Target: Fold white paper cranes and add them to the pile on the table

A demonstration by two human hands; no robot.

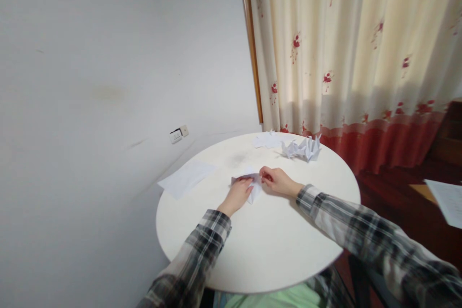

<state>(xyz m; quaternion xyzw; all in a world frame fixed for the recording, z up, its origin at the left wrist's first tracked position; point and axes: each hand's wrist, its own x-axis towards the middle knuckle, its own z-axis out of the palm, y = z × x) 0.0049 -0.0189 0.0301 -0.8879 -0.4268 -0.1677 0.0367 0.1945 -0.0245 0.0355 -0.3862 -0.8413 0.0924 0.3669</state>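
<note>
A small folded sheet of white paper (255,191) lies near the middle of the round white table. My left hand (238,195) rests on its left part, fingers stretched over the paper and pressing it down. At the right corner of the sheet is my right hand (277,181), its fingers curled in a pinch at the paper's edge. The fingertips are small in view, so the exact grip is hard to see. Part of the folded paper is hidden under my left hand.
Several folded paper figures (306,148) stand at the table's back right, beside flat white paper pieces (267,140). Loose white sheets (187,176) lie at the left edge of the table (274,255). A wall with a socket (175,136) and a flowered curtain (346,57) stand behind.
</note>
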